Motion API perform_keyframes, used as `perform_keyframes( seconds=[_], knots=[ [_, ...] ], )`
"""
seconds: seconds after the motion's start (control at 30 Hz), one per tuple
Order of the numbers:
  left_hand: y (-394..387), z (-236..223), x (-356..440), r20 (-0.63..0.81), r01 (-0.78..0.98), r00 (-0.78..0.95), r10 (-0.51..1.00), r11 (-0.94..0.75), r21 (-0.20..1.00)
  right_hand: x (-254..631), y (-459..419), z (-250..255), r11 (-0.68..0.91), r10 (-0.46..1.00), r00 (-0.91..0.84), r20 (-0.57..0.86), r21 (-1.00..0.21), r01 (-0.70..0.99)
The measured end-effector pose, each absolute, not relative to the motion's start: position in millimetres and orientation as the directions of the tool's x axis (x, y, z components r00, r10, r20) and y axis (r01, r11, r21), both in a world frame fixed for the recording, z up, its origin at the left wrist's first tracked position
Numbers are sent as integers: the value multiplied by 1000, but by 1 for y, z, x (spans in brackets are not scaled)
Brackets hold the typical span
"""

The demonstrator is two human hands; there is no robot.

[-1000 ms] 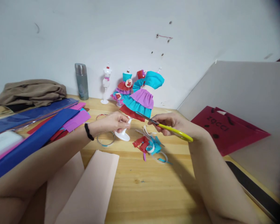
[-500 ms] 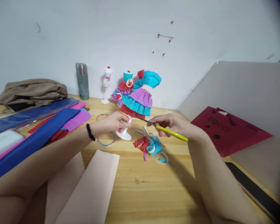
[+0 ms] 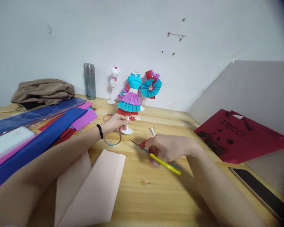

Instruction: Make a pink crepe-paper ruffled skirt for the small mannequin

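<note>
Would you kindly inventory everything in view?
front mannequin: one, multicoloured, centre
rear mannequins: at least two, mixed, behind
scissors: one, yellow, centre
scraps: several, mixed, centre
rings: several, mixed, centre
bottle: one, grey, rear
cloth: one, brown, left
coloured sheets: several, mixed, left
boxy item: one, white, left
paper: count unclear, pink, front
bag: one, red, right
phone: one, black, right
table: one, tan, below
wristband: one, black, left wrist
left hand: one, bare, at mannequin
right hand: one, bare, holding scissors

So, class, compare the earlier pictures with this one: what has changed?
The dressed mannequin, tilted before, now stands upright. The right hand has carried the yellow scissors from the red hem down to the scraps. The left hand still holds the stem; the bottle and brown cloth stay put.
</note>
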State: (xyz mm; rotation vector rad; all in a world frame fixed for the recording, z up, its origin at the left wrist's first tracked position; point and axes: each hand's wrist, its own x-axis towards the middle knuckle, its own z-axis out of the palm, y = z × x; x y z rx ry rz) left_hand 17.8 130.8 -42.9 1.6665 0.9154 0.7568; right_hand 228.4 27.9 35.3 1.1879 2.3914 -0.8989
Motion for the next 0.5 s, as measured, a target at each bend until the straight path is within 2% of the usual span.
perform_keyframes(
  seconds=[0.1,0.2,0.33,0.5],
  knots=[
    [132,-48,18,33,204,507,861,-157,966,207,20,24,549,671,-530,-518,-132,825],
    [132,-51,20,28,211,517,856,-159,964,192,11,15,522,728,-456,-512,-17,853],
    [134,-53,22,32,219,536,843,-176,960,183,2,13,490,781,-415,-466,45,871],
    [135,-55,23,56,224,555,830,-214,951,184,0,16,528,763,-458,-456,31,849]
  ],
)
